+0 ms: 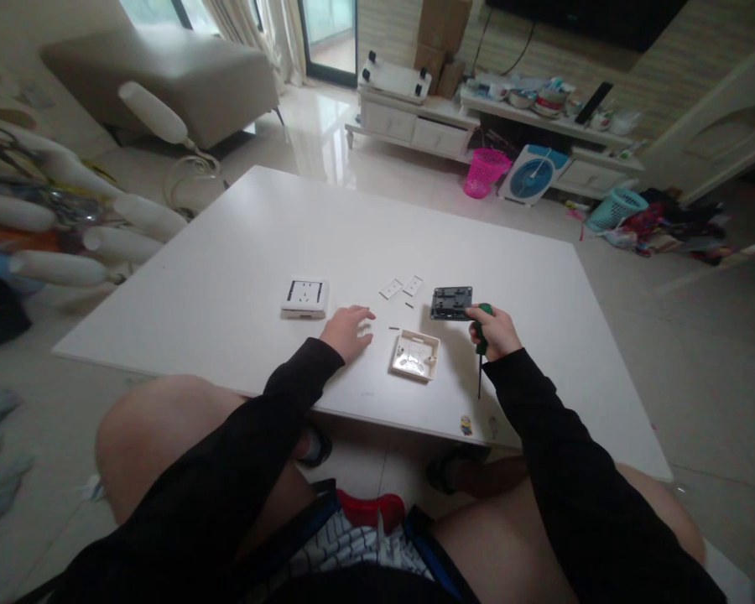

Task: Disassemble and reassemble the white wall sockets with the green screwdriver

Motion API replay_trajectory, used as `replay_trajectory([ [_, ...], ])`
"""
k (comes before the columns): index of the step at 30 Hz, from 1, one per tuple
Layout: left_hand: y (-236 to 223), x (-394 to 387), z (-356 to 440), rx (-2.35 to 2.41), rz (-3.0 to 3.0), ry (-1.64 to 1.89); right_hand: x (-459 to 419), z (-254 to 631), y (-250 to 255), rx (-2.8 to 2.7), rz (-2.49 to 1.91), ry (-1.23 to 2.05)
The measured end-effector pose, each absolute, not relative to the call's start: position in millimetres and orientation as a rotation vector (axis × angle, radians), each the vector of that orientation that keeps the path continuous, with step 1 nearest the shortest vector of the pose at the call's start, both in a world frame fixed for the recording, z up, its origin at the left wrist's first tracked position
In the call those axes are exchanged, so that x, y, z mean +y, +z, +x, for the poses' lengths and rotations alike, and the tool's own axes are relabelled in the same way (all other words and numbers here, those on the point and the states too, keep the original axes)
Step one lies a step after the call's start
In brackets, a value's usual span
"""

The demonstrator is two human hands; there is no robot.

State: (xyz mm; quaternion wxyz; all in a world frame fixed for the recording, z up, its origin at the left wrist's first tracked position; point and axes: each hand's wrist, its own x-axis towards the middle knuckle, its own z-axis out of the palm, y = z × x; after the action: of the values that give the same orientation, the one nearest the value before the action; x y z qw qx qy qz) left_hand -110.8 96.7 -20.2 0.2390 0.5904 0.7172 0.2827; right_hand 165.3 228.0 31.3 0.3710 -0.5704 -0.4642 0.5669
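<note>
The table is white, the screwdriver handle green, the panel dark grey, the far fan blue-and-white.

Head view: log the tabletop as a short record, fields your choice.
left_hand: left hand empty, fingers apart
right_hand: right hand grips green-handled screwdriver; dark panel at its fingertips
between_hands: open white box
beyond_box: two small white plates
left_side: white socket unit
near_edge: cartoon sticker
</note>
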Motion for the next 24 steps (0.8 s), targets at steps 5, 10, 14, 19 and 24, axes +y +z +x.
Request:
replay_trajectory([
  [5,-25.9,91.2,-97.7,2.045,1.736,0.415,231.2,163.2,13.8,-1.178,-1.574,1.494],
  [10,-21.7,89.2,-97.5,2.045,1.742,0.316,232.0,161.2,3.8,-1.159,-1.623,1.543],
  [14,-17.2,88.5,-98.8,2.076,1.725,0.284,232.4,159.7,-4.2,-1.152,-1.664,1.587],
  [19,-10.5,86.6,-99.6,2.118,1.727,0.225,233.7,157.8,-10.5,-1.190,-1.745,1.617],
  [24,-5.1,84.9,-100.3,2.141,1.731,0.159,233.9,156.3,-12.5,-1.265,-1.798,1.583],
])
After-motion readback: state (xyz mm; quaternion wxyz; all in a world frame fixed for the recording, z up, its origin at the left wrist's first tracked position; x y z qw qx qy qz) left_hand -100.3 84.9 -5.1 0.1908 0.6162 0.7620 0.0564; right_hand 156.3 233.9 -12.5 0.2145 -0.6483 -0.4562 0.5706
